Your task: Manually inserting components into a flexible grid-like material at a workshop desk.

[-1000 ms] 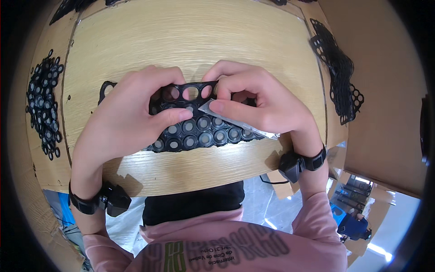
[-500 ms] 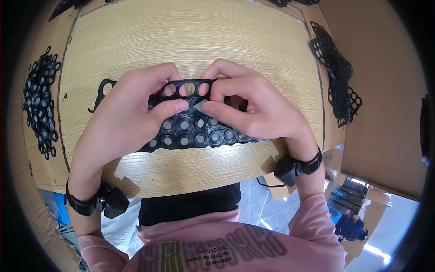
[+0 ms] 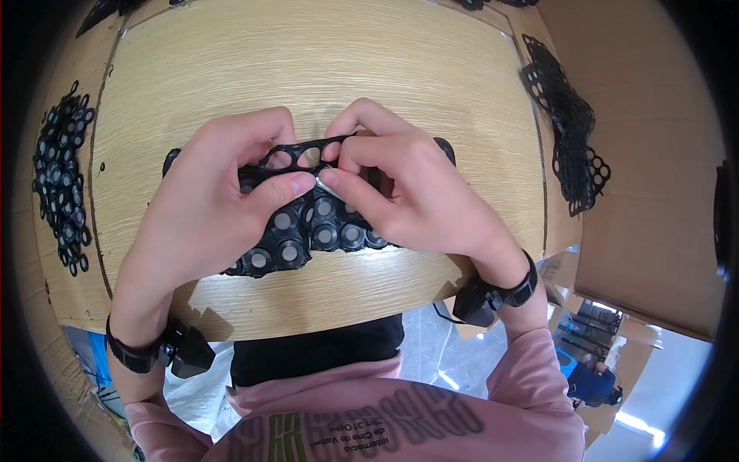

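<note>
Both hands work at a black rubber sheet of round pieces with grey centres (image 3: 283, 222), near the table's front edge. My left hand (image 3: 204, 189) is closed on its far edge, thumb pressed on the sheet. My right hand (image 3: 419, 185) grips the same edge from the other side, its thumb tip almost touching the left one. Between the fingers stands a raised black strip with open round holes (image 3: 295, 159). A small shiny grey sliver shows beside the right thumb; its kind is hidden. The sheet is creased down its middle, and its near edge is stepped there.
A heap of small black rings with grey centres (image 3: 61, 169) lies along the table's left side. On the right lies a pile of black holed webbing (image 3: 570, 131), beside a cardboard wall (image 3: 647, 169). More black pieces (image 3: 108, 11) lie far left.
The sheet has bent along its middle, and its near edge, nearly straight before, is now stepped. My right hand has shifted left, bringing the thumbs closer together.
</note>
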Demonstrator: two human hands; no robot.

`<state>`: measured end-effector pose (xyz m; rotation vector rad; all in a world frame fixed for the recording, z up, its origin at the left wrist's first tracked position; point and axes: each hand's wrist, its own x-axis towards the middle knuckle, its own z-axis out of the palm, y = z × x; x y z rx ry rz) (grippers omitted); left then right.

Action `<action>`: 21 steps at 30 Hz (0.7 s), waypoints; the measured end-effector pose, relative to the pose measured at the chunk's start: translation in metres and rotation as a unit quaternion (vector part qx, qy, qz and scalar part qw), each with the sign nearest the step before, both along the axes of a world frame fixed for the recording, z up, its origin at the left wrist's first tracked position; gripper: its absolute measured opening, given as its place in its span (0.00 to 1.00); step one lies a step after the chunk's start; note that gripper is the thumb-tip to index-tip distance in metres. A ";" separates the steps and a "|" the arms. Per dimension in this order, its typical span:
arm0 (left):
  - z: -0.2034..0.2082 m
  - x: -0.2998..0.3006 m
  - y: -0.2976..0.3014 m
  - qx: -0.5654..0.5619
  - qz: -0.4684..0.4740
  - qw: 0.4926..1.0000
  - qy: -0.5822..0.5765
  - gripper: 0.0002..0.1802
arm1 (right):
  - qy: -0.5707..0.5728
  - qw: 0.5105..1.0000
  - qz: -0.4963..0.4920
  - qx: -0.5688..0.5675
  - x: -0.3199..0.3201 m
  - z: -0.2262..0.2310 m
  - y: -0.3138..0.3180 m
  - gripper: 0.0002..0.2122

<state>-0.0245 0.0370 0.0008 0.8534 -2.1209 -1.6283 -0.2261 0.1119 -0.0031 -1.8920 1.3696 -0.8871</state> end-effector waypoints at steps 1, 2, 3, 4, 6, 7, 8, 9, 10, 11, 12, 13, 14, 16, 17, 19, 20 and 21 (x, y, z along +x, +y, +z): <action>0.001 0.000 0.001 0.003 0.006 1.000 0.001 0.12 | 0.005 1.000 -0.008 0.002 0.001 -0.001 0.001 0.05; 0.001 -0.001 0.001 0.002 0.009 1.000 0.008 0.12 | 0.006 1.000 -0.008 0.001 0.003 -0.001 0.001 0.05; 0.002 -0.001 0.001 0.005 0.011 1.000 0.003 0.12 | 0.018 1.000 -0.020 -0.008 0.006 -0.002 0.001 0.05; 0.003 -0.002 0.000 0.003 0.011 1.000 -0.008 0.12 | 0.021 0.999 -0.032 -0.010 0.006 -0.002 0.001 0.05; 0.006 -0.001 -0.001 0.000 0.010 1.000 -0.019 0.12 | 0.020 0.999 -0.026 -0.020 0.004 0.000 0.000 0.06; 0.007 -0.001 -0.002 -0.039 0.005 0.999 -0.028 0.12 | 0.008 1.000 -0.018 -0.014 0.001 0.001 -0.001 0.07; 0.009 0.000 -0.003 -0.078 0.000 0.996 -0.037 0.12 | 0.009 0.999 -0.019 -0.025 -0.003 0.003 -0.002 0.07; 0.011 0.001 -0.005 -0.079 -0.002 0.996 -0.038 0.12 | -0.005 1.000 -0.004 0.023 -0.010 0.007 -0.002 0.08; 0.014 0.003 -0.007 -0.098 -0.018 0.992 -0.071 0.13 | -0.020 0.997 0.012 0.071 -0.016 0.009 -0.002 0.10; 0.016 0.005 -0.008 -0.116 -0.035 0.989 -0.088 0.13 | -0.020 0.997 0.013 0.070 -0.021 0.010 -0.004 0.10; 0.017 0.005 -0.009 -0.117 -0.032 0.987 -0.104 0.13 | -0.041 0.996 0.021 0.082 -0.025 0.010 -0.006 0.11; 0.018 0.006 -0.010 -0.110 -0.027 0.988 -0.106 0.13 | -0.056 0.993 0.020 0.107 -0.028 0.010 -0.008 0.12; 0.018 0.006 -0.010 -0.098 -0.023 0.990 -0.099 0.12 | -0.067 0.989 0.033 0.124 -0.030 0.009 -0.010 0.12; 0.016 0.005 -0.008 -0.158 -0.008 0.984 -0.082 0.13 | -0.083 0.989 0.042 0.112 -0.030 0.008 -0.008 0.12; 0.014 0.004 -0.007 -0.212 0.008 0.976 -0.059 0.13 | -0.093 0.988 0.042 0.116 -0.029 0.007 -0.008 0.12; 0.011 0.003 -0.006 -0.141 0.005 0.989 -0.052 0.14 | -0.113 0.984 0.034 0.131 -0.028 0.008 -0.007 0.11; 0.010 0.002 -0.006 -0.061 -0.007 0.998 -0.024 0.15 | -0.136 0.980 0.028 0.144 -0.027 0.008 -0.007 0.11; 0.008 0.001 -0.007 -0.067 0.002 0.997 -0.043 0.15 | -0.134 0.980 0.032 0.145 -0.026 0.010 -0.006 0.11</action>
